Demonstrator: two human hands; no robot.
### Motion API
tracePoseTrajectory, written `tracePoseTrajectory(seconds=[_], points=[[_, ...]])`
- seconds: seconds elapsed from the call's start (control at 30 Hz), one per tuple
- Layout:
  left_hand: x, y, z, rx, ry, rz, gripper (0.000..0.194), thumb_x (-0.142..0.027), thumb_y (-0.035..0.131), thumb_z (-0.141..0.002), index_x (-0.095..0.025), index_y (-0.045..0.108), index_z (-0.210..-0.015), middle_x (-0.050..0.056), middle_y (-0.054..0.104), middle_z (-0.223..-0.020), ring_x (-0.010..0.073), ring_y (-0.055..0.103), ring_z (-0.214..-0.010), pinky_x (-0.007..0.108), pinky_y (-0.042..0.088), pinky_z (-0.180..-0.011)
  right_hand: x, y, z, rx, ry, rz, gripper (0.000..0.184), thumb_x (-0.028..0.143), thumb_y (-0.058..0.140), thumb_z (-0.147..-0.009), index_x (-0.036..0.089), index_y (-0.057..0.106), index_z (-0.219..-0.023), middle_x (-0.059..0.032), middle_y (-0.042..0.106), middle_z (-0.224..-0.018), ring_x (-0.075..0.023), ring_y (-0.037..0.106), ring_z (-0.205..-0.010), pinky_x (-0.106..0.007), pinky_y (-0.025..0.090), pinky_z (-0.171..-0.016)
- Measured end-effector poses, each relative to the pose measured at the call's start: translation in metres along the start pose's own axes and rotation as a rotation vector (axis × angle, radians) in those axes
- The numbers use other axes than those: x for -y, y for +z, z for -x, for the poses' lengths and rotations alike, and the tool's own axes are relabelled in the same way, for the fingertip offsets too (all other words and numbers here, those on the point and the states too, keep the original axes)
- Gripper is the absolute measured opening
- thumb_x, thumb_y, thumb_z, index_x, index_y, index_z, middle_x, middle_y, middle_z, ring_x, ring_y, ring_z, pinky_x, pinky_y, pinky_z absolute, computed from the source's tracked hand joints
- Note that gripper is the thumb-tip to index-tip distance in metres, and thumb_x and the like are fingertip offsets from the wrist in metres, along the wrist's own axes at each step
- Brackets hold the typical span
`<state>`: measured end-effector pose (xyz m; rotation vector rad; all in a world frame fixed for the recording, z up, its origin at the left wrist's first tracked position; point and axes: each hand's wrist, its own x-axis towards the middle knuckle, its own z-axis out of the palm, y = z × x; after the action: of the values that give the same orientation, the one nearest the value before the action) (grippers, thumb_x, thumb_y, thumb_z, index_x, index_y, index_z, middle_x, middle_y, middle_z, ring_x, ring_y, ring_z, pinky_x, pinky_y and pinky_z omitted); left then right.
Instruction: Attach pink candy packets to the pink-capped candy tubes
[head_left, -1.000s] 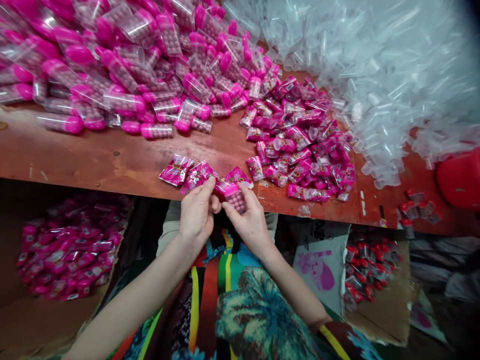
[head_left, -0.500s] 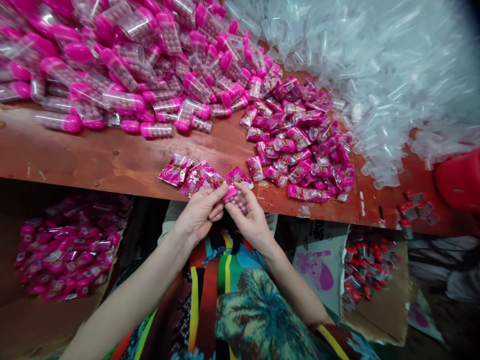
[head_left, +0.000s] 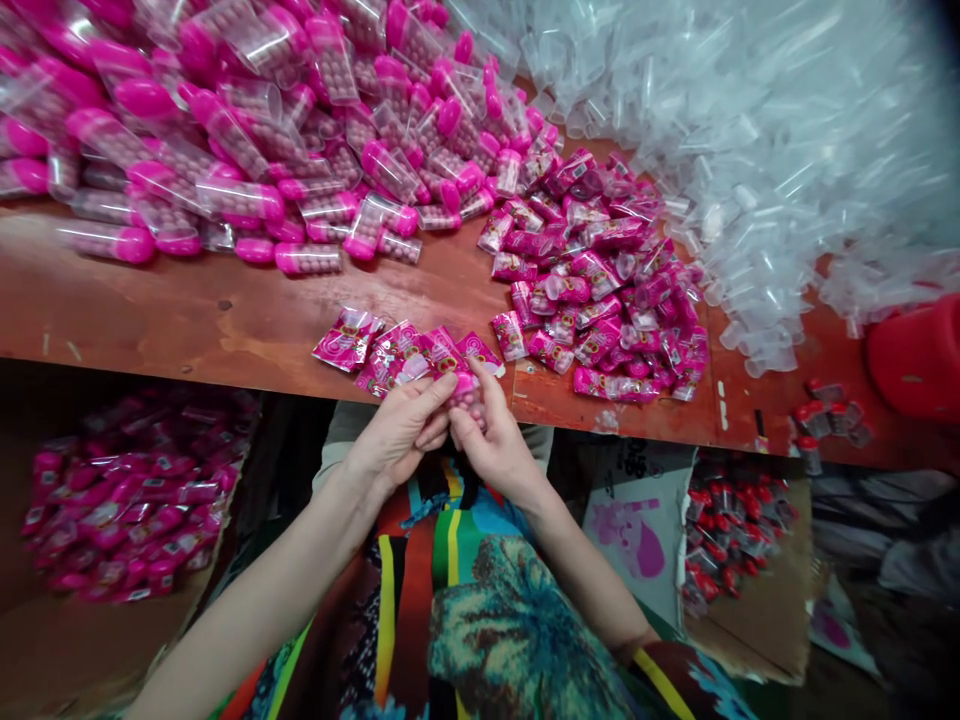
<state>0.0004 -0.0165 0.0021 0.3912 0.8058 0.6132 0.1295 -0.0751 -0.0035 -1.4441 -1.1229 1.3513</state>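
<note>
My left hand [head_left: 401, 425] and my right hand [head_left: 499, 445] meet at the front edge of the table, both closed around one small clear candy tube [head_left: 470, 402]. It has a bright pink cap and round pink candies inside. The left thumb presses at the cap, while the right fingers wrap the candy-filled part. Fingers cover some of the tube. Just beyond my hands lie several flat, shiny pink printed sachets [head_left: 349, 338], partly overlapping.
Capped candy tubes [head_left: 240, 200] are heaped at the back left. Pink wrapped pieces [head_left: 600, 290] lie right of centre, beside piled clear empty tubes [head_left: 750, 200]. A red bucket [head_left: 915, 355] stands far right. Below the table, boxes hold pink packets [head_left: 135, 490] and red-capped containers [head_left: 731, 540].
The tube has turned in my fingers, its candy end swinging down towards me. My right hand has shifted slightly, showing more of the sachets behind. The view has moved a little.
</note>
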Motion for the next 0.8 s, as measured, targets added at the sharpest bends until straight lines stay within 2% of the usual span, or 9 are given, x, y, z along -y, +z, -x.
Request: tracePoseTrajectory(seconds=[0.1,0.17,0.3,0.37,0.43,0.53,0.6,0.7,0.8], points=[[-0.0017,0.0004,0.0025,0.021,0.010,-0.059,0.033,-0.042,0.075,-0.079,-0.013,0.063,-0.072,-0.008,0.037,-0.038,0.0009,0.022,-0.032,0.016,0.018,-0.036,0.0004,-0.0009,-0.0016,0.154,0.121,-0.338,0.068,0.048,0.048,-0.096,0.031,0.016,-0.153,0.0080,0.048,-0.062,-0.0070,0.030,-0.039,-0.017,0.026,-0.037],[-0.0034,0.0011,0.0044,0.015,0.020,-0.098,0.033,-0.043,0.074,-0.079,-0.013,0.063,-0.071,-0.007,0.037,-0.038,0.0016,0.025,-0.032,0.016,0.019,-0.037,0.0003,-0.0013,-0.0025,0.184,0.150,-0.395,0.068,0.050,0.047,-0.096,0.031,0.014,-0.153,0.0095,0.046,-0.059,-0.0060,0.022,-0.037,-0.017,0.021,-0.035],[-0.0030,0.0037,0.0069,-0.074,0.053,-0.139,0.033,-0.039,0.077,-0.076,-0.015,0.058,-0.065,-0.007,0.038,-0.038,0.0026,0.028,-0.032,0.017,0.019,-0.036,-0.0008,0.0008,-0.0022,0.003,0.000,-0.011,0.066,0.044,0.052,-0.094,0.027,0.025,-0.152,0.0005,0.058,-0.075,-0.0137,0.052,-0.057,-0.028,0.049,-0.056],[-0.0009,0.0056,0.0071,-0.137,0.092,-0.154,0.031,-0.037,0.079,-0.074,-0.016,0.058,-0.067,-0.008,0.039,-0.039,0.0026,0.029,-0.033,0.017,0.020,-0.036,-0.0013,0.0025,-0.0015,-0.052,-0.075,0.185,0.066,0.039,0.053,-0.093,0.026,0.028,-0.152,-0.0062,0.064,-0.095,-0.0199,0.061,-0.076,-0.037,0.053,-0.075],[0.0011,0.0070,0.0071,-0.178,0.124,-0.163,0.030,-0.037,0.079,-0.074,-0.015,0.059,-0.068,-0.008,0.040,-0.040,0.0026,0.029,-0.033,0.017,0.020,-0.036,-0.0015,0.0034,-0.0010,-0.043,-0.080,0.195,0.065,0.038,0.053,-0.093,0.026,0.027,-0.152,-0.0073,0.064,-0.100,-0.0208,0.063,-0.079,-0.039,0.053,-0.079],[0.0017,0.0070,0.0077,-0.123,0.112,-0.172,0.029,-0.037,0.076,-0.078,-0.015,0.060,-0.068,-0.006,0.044,-0.041,0.0032,0.031,-0.033,0.017,0.021,-0.037,-0.0005,0.0021,-0.0014,0.066,0.026,-0.091,0.067,0.043,0.051,-0.095,0.027,0.021,-0.153,0.0019,0.057,-0.072,-0.0134,0.055,-0.059,-0.027,0.049,-0.058],[0.0004,0.0051,0.0085,-0.047,0.088,-0.174,0.028,-0.038,0.073,-0.081,-0.014,0.062,-0.070,-0.004,0.049,-0.043,0.0028,0.031,-0.034,0.017,0.021,-0.038,0.0005,0.0005,-0.0020,0.167,0.119,-0.310,0.069,0.047,0.050,-0.095,0.030,0.017,-0.154,0.0079,0.047,-0.060,-0.0085,0.039,-0.044,-0.019,0.034,-0.042],[-0.0019,0.0004,0.0088,0.003,0.054,-0.160,0.029,-0.038,0.071,-0.083,-0.013,0.063,-0.070,-0.002,0.052,-0.045,0.0027,0.033,-0.035,0.017,0.024,-0.039,0.0009,0.0002,-0.0022,0.223,0.167,-0.471,0.072,0.049,0.053,-0.094,0.032,0.014,-0.153,0.0100,0.047,-0.060,-0.0050,0.025,-0.037,-0.016,0.019,-0.036],[-0.0019,-0.0026,0.0077,-0.053,0.055,-0.107,0.030,-0.038,0.073,-0.080,-0.014,0.061,-0.066,-0.004,0.045,-0.040,0.0039,0.034,-0.036,0.017,0.028,-0.040,-0.0009,0.0025,-0.0014,0.161,0.144,-0.481,0.072,0.048,0.056,-0.093,0.031,0.016,-0.150,0.0090,0.050,-0.066,-0.0039,0.028,-0.038,-0.016,0.022,-0.036]])
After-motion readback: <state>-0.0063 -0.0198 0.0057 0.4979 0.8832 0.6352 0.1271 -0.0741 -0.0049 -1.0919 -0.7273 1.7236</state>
